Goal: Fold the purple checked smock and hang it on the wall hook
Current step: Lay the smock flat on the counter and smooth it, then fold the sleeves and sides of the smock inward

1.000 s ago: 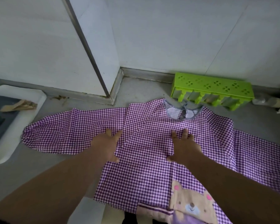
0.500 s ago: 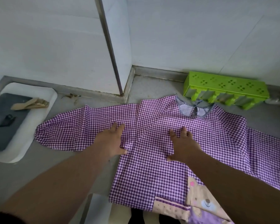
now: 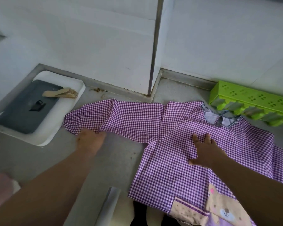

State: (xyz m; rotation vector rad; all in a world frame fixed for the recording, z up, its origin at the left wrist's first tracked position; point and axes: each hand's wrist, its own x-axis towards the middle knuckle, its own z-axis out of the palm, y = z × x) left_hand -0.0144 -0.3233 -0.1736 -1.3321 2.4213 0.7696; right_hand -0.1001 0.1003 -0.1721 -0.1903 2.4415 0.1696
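Purple checks cover the smock (image 3: 178,160), spread flat on the floor (image 3: 114,160) by the wall corner, one sleeve (image 3: 121,118) stretched left. My left hand (image 3: 90,141) pinches that sleeve's lower edge near the cuff, though the blur hides how tightly my grip closes. My right hand (image 3: 204,152) presses open and flat on the chest. To fold cleanly, I should keep that palm planted and bring the sleeve straight across. Beyond sit a white tray (image 3: 44,136) and green rack (image 3: 252,101).

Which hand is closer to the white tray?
Left. The left hand grips the smock's sleeve just right of the white tray; the right hand presses the smock's chest, farther away.
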